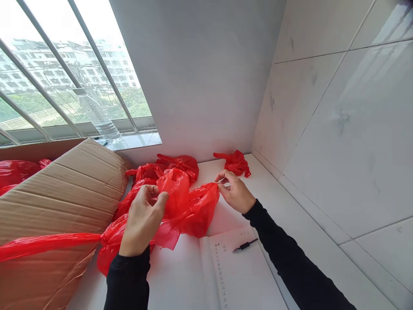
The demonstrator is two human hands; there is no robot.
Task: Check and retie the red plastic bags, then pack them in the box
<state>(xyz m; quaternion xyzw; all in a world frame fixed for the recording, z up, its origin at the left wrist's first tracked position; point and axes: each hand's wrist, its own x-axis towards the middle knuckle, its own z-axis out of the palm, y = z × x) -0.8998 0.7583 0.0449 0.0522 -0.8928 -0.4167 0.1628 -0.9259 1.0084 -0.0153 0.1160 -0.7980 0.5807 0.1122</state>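
Observation:
A thin red plastic bag is stretched between my hands above the white surface. My right hand pinches its upper right corner between thumb and fingertips. On the bag's left side, my left hand has its fingers curled in and its thumb against the plastic; the exact grip is partly hidden. Behind and beside my left hand lie several knotted red bags, bunched together. A long twisted red strip runs off to the left from one of them.
An open notebook with handwritten figures lies below the bag, a black pen across its page. A cardboard box with red bags in it stands left. Another crumpled red bag sits by the wall. A water bottle stands on the windowsill.

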